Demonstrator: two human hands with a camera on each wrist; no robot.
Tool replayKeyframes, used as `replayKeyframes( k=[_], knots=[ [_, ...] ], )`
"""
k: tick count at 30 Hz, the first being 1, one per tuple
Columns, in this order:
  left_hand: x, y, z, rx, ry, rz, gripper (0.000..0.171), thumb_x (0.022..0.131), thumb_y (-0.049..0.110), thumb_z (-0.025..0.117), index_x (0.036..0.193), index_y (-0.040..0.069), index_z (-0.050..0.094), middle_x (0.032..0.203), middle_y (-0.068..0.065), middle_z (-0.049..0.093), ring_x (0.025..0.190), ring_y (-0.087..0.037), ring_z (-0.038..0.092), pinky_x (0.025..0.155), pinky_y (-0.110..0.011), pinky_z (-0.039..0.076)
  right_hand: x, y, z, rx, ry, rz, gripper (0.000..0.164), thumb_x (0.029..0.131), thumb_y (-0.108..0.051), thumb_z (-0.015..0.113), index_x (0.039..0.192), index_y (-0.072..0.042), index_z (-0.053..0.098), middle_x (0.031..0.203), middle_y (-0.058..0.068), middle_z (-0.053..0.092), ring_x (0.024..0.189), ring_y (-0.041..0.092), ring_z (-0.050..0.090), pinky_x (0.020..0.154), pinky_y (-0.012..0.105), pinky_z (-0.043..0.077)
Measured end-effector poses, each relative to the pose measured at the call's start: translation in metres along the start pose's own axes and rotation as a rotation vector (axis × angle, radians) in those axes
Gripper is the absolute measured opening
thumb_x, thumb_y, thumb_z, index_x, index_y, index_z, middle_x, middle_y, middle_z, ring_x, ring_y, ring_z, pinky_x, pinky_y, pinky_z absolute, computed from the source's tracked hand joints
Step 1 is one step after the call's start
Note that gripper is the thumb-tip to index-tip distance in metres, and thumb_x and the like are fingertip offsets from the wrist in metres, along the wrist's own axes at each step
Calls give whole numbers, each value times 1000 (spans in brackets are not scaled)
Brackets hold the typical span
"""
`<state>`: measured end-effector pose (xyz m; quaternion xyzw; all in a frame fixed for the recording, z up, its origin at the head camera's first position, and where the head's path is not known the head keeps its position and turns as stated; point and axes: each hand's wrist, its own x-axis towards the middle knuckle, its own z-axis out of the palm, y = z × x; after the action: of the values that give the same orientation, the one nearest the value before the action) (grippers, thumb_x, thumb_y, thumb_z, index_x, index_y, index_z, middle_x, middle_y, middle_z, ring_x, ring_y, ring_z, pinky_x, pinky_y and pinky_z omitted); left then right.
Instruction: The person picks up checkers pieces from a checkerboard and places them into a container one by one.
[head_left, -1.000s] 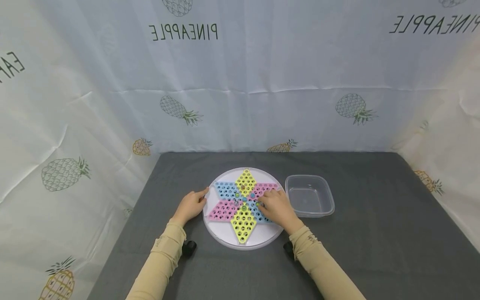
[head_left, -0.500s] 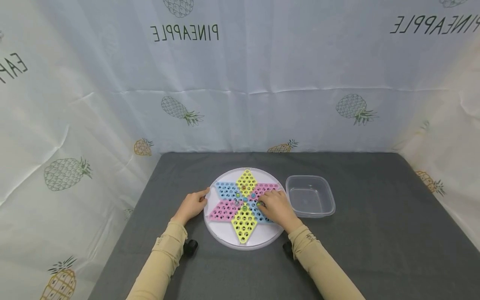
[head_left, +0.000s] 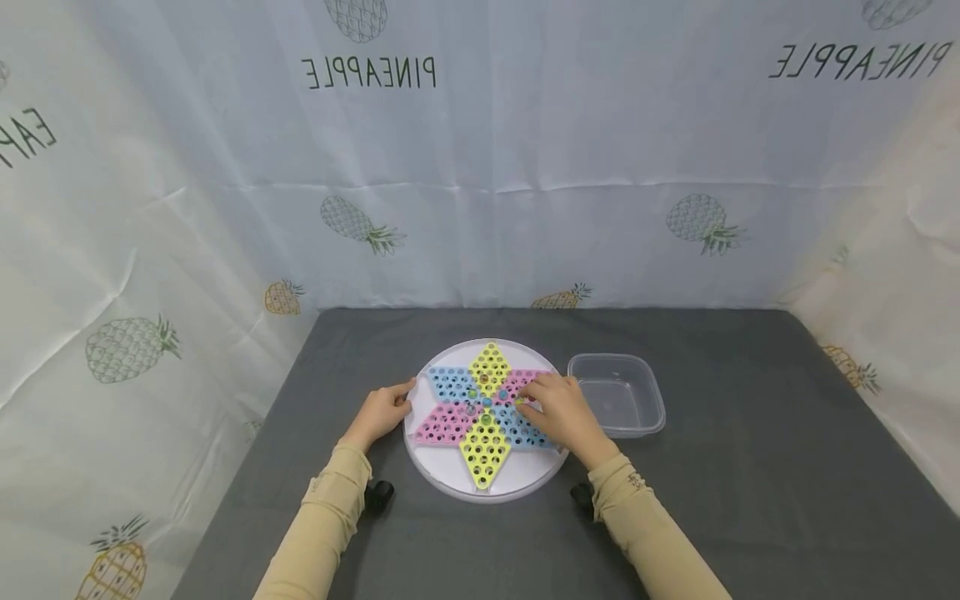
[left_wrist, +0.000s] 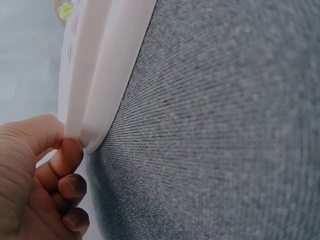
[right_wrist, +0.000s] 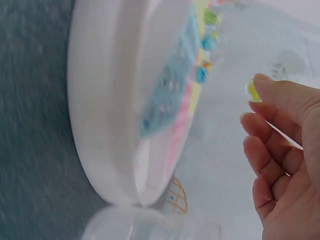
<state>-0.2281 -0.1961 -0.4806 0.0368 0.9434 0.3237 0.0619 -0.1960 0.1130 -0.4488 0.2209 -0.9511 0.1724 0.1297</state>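
A round white Chinese checkers board (head_left: pixel 444 467) with a yellow, pink and blue star lies on the grey table. My left hand (head_left: pixel 381 412) pinches its left rim; in the left wrist view the thumb is above the edge and the index finger beneath. Over the right part of the star, my right hand (head_left: pixel 564 412) pinches a yellow-green marble (right_wrist: pixel 253 91) between thumb and index finger, lifted off the board. Several marbles sit around the star's middle, among them a blue marble (head_left: pixel 503 394) and a green marble (head_left: pixel 486 420).
A clear plastic container (head_left: pixel 654 418) stands just right of the board, close to its rim. Grey cloth (head_left: pixel 750 467) covers the table. A pineapple-print curtain (head_left: pixel 480 242) hangs behind and at both sides.
My right hand has risen from the star's right side, and the yellow-green marble has come up with it. The left hand keeps its hold on the rim.
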Motion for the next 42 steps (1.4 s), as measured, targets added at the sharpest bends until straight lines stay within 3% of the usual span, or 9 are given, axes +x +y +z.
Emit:
replayKeyframes(
  k=[7,16,23,36,42],
  knots=[
    [-3,-2,4,-15,-9,-24,48,88,14,53,136,12,49,56,2,34,50,-10,28,49,-24,28,-8,17,-14,19,115,-1,16,78,-27,72,90,-17,70,83,-1,63,80,18,56,80,44,40],
    [-3,-5,9,-15,-5,-17,49,87,13,54,136,11,49,58,3,34,52,-10,29,50,-24,28,-17,39,-33,46,83,147,19,82,-28,69,95,-15,71,87,1,63,85,21,56,83,48,37],
    [-1,-5,8,-11,-4,-27,49,88,14,53,137,12,49,58,3,34,52,-10,29,50,-24,28,-24,58,-32,72,111,185,18,81,-25,69,94,-12,71,86,3,64,82,22,56,79,47,37],
    [-2,-3,4,-20,2,-31,49,88,15,53,137,14,48,57,3,34,51,-11,27,50,-24,28,-25,74,-23,18,-43,186,15,80,-19,69,92,-10,71,80,1,64,78,21,56,75,47,42],
    [-2,-3,3,-25,1,-20,49,89,15,52,137,14,48,56,2,33,51,-11,26,50,-25,27,-24,77,-20,19,-50,160,14,81,-17,68,92,-10,71,79,0,65,75,18,55,71,43,43]
  ],
)
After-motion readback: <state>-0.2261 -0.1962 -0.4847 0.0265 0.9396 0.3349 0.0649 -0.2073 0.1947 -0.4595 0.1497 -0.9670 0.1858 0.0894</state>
